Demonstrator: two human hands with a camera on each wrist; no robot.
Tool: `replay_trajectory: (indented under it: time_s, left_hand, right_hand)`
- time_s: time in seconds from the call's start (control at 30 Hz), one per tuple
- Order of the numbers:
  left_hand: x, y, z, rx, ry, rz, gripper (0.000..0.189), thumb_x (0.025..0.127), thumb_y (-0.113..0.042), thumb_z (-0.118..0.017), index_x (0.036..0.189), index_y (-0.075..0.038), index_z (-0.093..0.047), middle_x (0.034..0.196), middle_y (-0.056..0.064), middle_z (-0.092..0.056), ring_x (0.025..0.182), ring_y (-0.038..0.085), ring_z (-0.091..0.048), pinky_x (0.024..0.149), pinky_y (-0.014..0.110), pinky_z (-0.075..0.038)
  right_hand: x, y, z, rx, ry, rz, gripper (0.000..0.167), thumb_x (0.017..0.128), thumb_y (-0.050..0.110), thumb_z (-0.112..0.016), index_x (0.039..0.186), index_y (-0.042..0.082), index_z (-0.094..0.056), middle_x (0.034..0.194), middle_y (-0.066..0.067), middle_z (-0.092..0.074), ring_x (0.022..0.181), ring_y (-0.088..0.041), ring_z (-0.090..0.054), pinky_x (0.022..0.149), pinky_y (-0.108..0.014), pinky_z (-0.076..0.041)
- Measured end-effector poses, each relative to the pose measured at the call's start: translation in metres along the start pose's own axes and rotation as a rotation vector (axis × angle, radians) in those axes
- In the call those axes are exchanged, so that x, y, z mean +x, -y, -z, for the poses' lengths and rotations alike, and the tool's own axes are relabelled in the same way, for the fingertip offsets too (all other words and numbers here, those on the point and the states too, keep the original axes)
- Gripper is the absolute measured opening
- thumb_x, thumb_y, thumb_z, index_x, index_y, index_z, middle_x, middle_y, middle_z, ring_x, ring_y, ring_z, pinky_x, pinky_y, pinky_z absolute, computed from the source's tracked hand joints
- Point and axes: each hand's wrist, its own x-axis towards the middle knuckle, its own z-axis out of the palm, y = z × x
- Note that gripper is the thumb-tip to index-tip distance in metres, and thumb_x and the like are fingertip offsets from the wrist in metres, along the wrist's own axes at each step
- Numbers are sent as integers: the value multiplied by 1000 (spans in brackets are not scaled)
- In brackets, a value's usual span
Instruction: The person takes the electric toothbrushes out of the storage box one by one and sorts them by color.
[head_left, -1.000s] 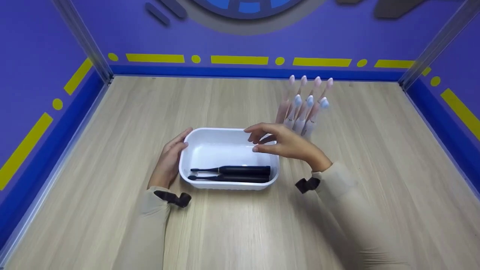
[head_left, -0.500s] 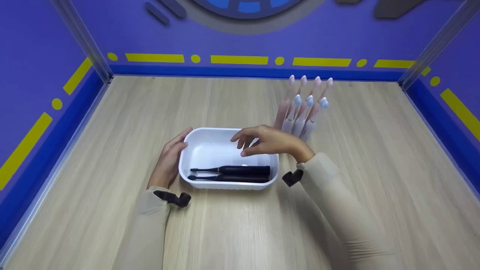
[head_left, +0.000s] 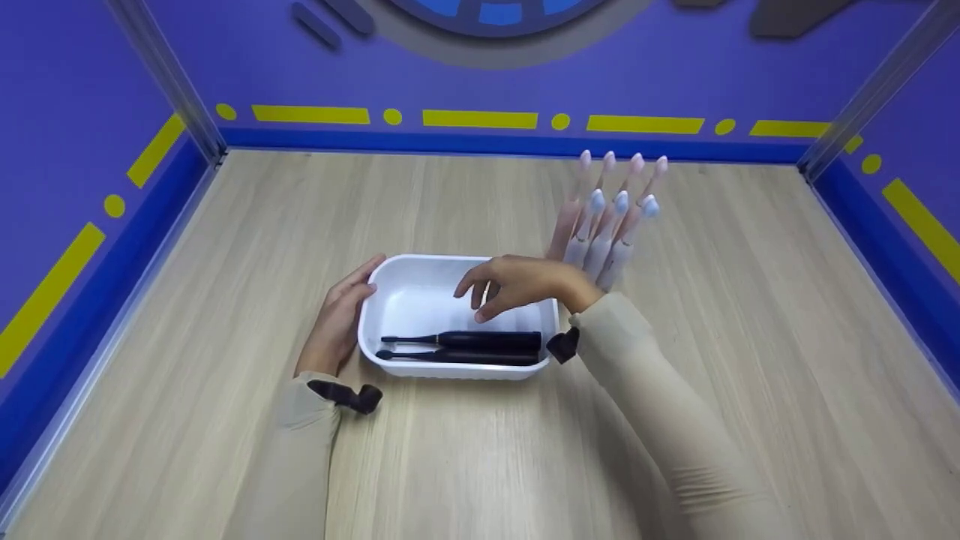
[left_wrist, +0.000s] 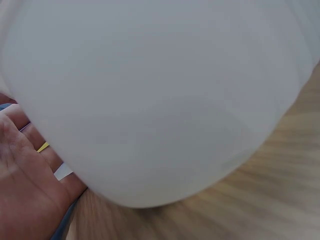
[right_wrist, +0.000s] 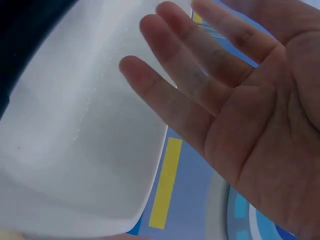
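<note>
A white plastic tub (head_left: 420,300) stands on the table, with two black electric toothbrushes (head_left: 487,341) lying side by side along its near wall. My left hand (head_left: 330,322) holds the tub at its left end, thumb on the rim and fingers along the outside. In the left wrist view the tub wall (left_wrist: 150,100) covers most of that hand. Over the right half of the tub hovers my right hand (head_left: 525,281), fingers loosely bent and apart, with nothing in them. The right wrist view shows its palm and spread fingers (right_wrist: 165,95) above the tub's inside.
Behind the right hand, several electric toothbrushes stand upright in two rows: white ones with bluish heads (head_left: 598,251) in front, pink ones (head_left: 564,225) behind. Blue-purple panels (head_left: 480,90) with yellow marks wall in the wooden table (head_left: 300,202) at the back and both sides.
My right hand has moved left and slightly nearer, further over the tub. The left hand, the tub and all the toothbrushes have stayed in place.
</note>
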Motion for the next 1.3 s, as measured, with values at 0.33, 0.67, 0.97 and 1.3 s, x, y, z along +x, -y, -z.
replay_trajectory:
  time_s: [0.33, 0.67, 0.97, 1.3]
  left_hand:
    - [0, 0, 0, 2, 9, 2, 52, 94, -1, -38, 146, -3, -37, 157, 6, -31, 146, 16, -25, 121, 28, -21]
    - [1, -1, 0, 25, 17, 1, 54, 93, -1, -37, 147, -4, -37, 157, 6, -31, 146, 16, -24, 121, 29, -21]
    - [0, 0, -1, 20, 9, -2, 53, 93, -1, -38, 146, -3, -38, 157, 6, -32, 146, 17, -26, 120, 29, -23]
    - [0, 0, 0, 15, 12, -7, 53, 94, -1, -38, 146, -2, -37, 157, 7, -32, 146, 16, -25, 120, 29, -22]
  right_hand:
    - [16, 6, -5, -86, 88, -85, 42, 86, 16, -68, 127, 10, -60, 107, -7, -71, 98, -17, -66, 93, -32, -51]
    - [27, 10, -7, -16, 142, -154, 39, 86, 14, -68, 124, 11, -63, 105, -7, -71, 85, -13, -65, 76, -33, -58]
    - [34, 7, -11, 58, 201, -273, 35, 84, 15, -71, 119, 12, -65, 109, -7, -69, 87, -14, -62, 81, -39, -59]
    - [40, 8, -20, 65, 226, -342, 40, 81, 14, -75, 120, 12, -64, 117, -9, -65, 96, -17, -61, 81, -42, -59]
